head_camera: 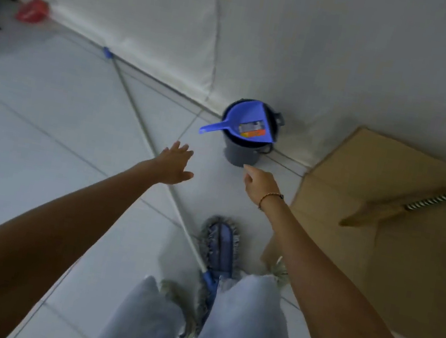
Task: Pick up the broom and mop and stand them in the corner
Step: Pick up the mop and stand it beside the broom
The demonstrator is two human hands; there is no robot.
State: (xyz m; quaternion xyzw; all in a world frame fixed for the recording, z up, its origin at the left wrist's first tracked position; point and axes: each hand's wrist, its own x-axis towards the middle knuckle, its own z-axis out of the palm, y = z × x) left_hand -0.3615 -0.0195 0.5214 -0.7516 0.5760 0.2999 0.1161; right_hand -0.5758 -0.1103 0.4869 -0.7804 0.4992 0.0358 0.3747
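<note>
A flat mop lies on the tiled floor. Its blue fringed head (pixel 219 246) is near my knees, and its long silver handle (pixel 135 102) runs up-left to a blue tip at the wall's foot. My left hand (pixel 173 165) hovers just above the handle with fingers spread and nothing in it. My right hand (pixel 261 185) is stretched out to the right of the handle, fingers loosely curled, holding nothing. The broom (pixel 416 202), with a striped handle and a tan head, lies on cardboard at the right.
A dark bucket (pixel 244 151) with a blue dustpan (pixel 245 124) on top stands against the white wall near the corner. Flattened cardboard (pixel 419 275) covers the floor at the right. A red object (pixel 33 10) sits far left by the wall. My jeans-clad legs fill the bottom.
</note>
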